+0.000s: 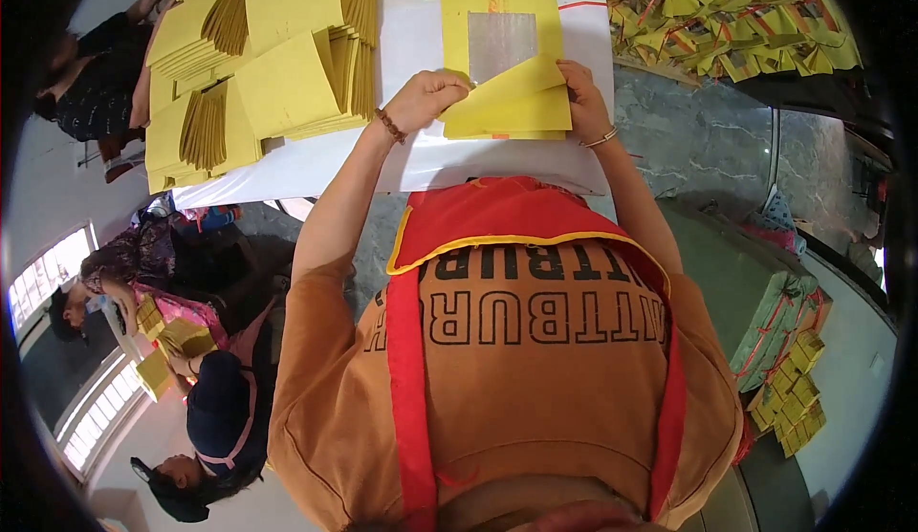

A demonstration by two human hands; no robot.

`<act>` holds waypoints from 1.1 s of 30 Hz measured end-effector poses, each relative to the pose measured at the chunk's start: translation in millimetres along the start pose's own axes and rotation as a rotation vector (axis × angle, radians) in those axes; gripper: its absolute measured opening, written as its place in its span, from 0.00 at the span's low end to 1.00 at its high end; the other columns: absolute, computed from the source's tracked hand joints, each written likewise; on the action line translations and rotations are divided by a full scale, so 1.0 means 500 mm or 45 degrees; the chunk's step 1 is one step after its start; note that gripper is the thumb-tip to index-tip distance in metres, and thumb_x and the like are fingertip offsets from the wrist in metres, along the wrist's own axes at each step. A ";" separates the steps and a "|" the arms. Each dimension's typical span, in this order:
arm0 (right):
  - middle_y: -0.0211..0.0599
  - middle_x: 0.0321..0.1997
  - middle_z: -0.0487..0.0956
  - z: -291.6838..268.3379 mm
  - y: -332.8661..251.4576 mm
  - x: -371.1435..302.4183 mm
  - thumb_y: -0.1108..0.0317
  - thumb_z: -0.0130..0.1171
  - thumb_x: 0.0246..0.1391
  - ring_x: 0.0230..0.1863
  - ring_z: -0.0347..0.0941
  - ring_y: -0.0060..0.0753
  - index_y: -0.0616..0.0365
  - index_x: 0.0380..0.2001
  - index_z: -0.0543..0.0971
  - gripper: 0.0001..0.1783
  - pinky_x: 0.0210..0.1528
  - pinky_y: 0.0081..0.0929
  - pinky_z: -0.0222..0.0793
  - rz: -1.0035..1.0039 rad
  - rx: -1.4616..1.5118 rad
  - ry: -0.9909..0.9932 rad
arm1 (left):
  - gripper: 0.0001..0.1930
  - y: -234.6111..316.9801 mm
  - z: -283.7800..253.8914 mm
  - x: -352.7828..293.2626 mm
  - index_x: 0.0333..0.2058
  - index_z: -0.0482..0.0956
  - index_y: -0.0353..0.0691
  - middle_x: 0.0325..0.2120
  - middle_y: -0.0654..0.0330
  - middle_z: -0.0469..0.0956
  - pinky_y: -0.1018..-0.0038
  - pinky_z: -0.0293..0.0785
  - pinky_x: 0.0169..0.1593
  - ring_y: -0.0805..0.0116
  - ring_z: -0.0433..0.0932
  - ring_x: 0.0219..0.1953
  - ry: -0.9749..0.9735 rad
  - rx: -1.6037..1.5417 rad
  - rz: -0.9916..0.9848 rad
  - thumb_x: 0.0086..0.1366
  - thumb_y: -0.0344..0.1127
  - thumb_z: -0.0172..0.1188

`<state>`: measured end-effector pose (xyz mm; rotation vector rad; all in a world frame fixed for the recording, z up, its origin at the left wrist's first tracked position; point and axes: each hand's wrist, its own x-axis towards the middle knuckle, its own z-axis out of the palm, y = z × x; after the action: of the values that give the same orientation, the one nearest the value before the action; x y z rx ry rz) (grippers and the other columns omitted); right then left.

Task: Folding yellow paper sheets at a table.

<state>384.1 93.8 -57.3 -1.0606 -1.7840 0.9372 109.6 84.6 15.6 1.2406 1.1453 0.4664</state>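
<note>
A sheet of yellow paper (516, 100) is folded over slantwise on the white-covered table (409, 164) in front of me. Beneath its raised edge lies more yellow paper (457, 16) with a silver-grey square (502, 40) in its middle. My left hand (427, 99) is closed at the left end of the fold, fingers curled in a pinch on the paper. At the sheet's upper right corner, my right hand (585, 100) grips the edge between thumb and fingers. The fingertips of the left hand are partly hidden.
Tall stacks of folded yellow paper (287, 83) cover the table's left side. More yellow paper with red ties (727, 16) is heaped at the far right. People (225, 408) sit at the left, one handling yellow paper. A green wrapped bundle (732, 283) stands on the right.
</note>
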 end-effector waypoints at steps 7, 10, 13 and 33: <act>0.30 0.42 0.77 -0.015 -0.010 0.008 0.72 0.58 0.43 0.53 0.64 0.34 0.53 0.33 0.78 0.10 0.58 0.30 0.52 -0.084 -0.023 -0.091 | 0.12 -0.026 -0.010 -0.007 0.39 0.77 0.35 0.28 0.64 0.76 0.82 0.69 0.34 0.79 0.71 0.30 0.015 -0.270 0.118 0.63 0.32 0.47; 0.30 0.40 0.77 -0.003 -0.001 0.003 0.73 0.58 0.42 0.51 0.65 0.34 0.53 0.34 0.78 0.12 0.59 0.29 0.51 -0.013 0.136 0.005 | 0.11 -0.026 -0.010 -0.016 0.41 0.76 0.36 0.33 0.62 0.76 0.78 0.69 0.38 0.75 0.72 0.33 0.209 -0.226 0.289 0.61 0.30 0.49; 0.29 0.39 0.76 -0.006 0.000 0.004 0.73 0.57 0.46 0.49 0.66 0.30 0.54 0.37 0.77 0.11 0.55 0.27 0.57 0.010 0.077 -0.014 | 0.13 -0.016 -0.007 -0.010 0.43 0.76 0.39 0.40 0.59 0.74 0.72 0.66 0.46 0.68 0.71 0.41 0.484 0.410 0.634 0.58 0.29 0.54; 0.33 0.49 0.75 -0.065 -0.075 0.081 0.70 0.58 0.42 0.56 0.65 0.43 0.52 0.42 0.76 0.18 0.56 0.35 0.56 -0.544 -0.788 -0.207 | 0.15 -0.026 0.001 0.016 0.42 0.76 0.44 0.43 0.57 0.73 0.65 0.64 0.48 0.55 0.69 0.46 0.715 1.009 0.859 0.53 0.30 0.55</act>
<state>391.2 123.0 -0.9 -0.9119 -2.3935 0.2083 109.7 86.5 0.6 2.3138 1.4229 0.9583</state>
